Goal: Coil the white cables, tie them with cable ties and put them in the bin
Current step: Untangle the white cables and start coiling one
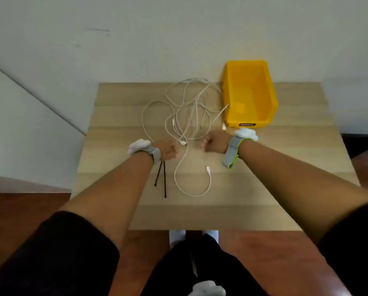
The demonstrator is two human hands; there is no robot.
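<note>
On the pale wood worktop [114, 129], the left arm reaches straight forward, with a grey strap [155, 154] round the wrist and a white fluffy pad beside it. The left hand [167, 148] is knuckles up, its fingers curled into a fist with nothing visible inside. From under that wrist two black cable ties [160, 178] lie flat. Their long axes run toward the near edge, touching or almost touching at the far end and splaying apart nearer the person. Just right of them the white cables [189, 112] lie uncoiled in a loose tangle that stretches from the far edge down to between the hands. One plug [183, 143] lies just beside the left knuckles. A single strand loops on toward the near edge and curls back, its plug [207, 168] pointing away from the person. The right hand [213, 143] mirrors the left, fingers curled tight on nothing visible, with a grey, green-edged strap [232, 152] on its wrist. Beyond it, at the far right, stands the yellow bin [270, 97], open side up, long axis running near to far. The black label [247, 124] on its front lip is too blurred to read.
</note>
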